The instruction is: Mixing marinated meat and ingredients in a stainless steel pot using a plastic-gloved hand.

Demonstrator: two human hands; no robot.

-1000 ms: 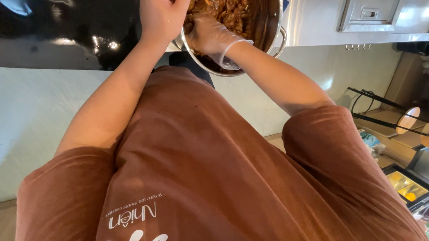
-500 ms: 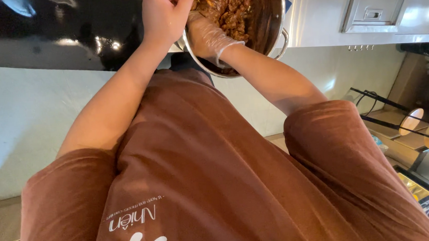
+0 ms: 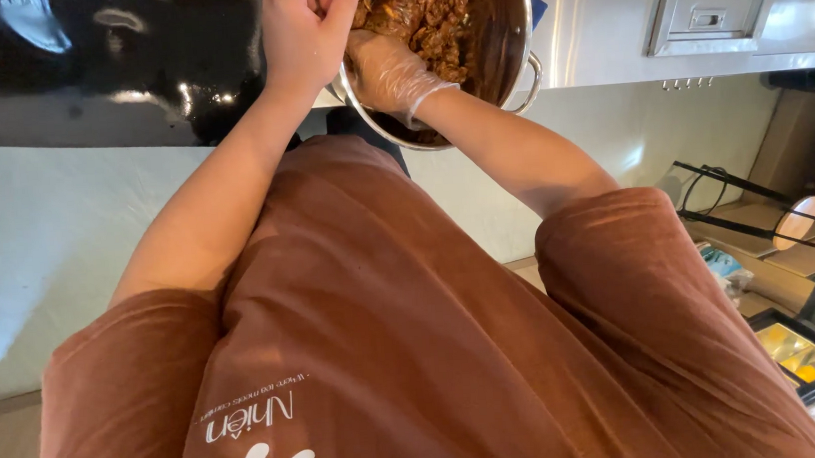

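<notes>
A round steel pot [image 3: 517,57] sits at the top of the view, filled with brown, saucy chunks of meat [image 3: 422,11]. My left hand [image 3: 304,39] is bare and grips the pot's near rim, fingers curled over the edge. My right hand [image 3: 386,70] wears a clear plastic glove and reaches into the pot. Its fingers are buried in the meat, so I cannot see whether they grasp anything. Below both arms, my brown shirt fills the lower half of the view.
The pot stands beside a glossy black cooktop [image 3: 87,69] set in a pale counter [image 3: 41,242]. Steel cabinet fronts [image 3: 743,6] lie to the right. Lower right there is a black wire rack [image 3: 755,208] and a dark tray with something yellow [image 3: 797,354].
The pot and both hands sit slightly higher in the view than before. My gloved right hand stays in the meat and has shifted a little. My left hand keeps its grip on the rim.
</notes>
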